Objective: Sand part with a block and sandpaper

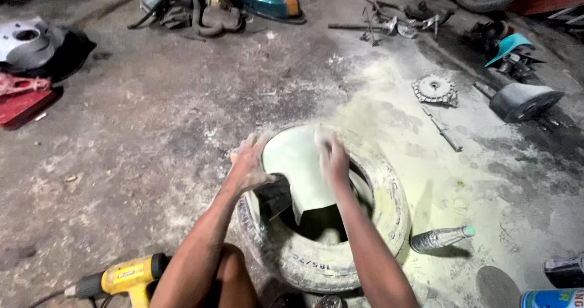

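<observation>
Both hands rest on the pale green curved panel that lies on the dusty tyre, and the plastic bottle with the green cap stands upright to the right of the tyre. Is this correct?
Not quite. The head view shows the clear plastic bottle with the green cap lying on its side on the floor, not upright. The rest holds: the left hand and right hand rest on the pale green curved panel on the dusty rubber tyre.

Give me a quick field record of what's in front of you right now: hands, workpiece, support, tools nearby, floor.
workpiece: pale green curved panel, dusty, lying across the tyre opening
support: dusty tyre flat on the floor
left hand: left hand gripping the panel's left edge
right hand: right hand pressed on the panel's upper right part
under panel: dark block at its left side
near right: plastic bottle lying down beside the tyre
near left: yellow power tool by the knee
floor: concrete floor, pale dust spread around the tyre
</observation>
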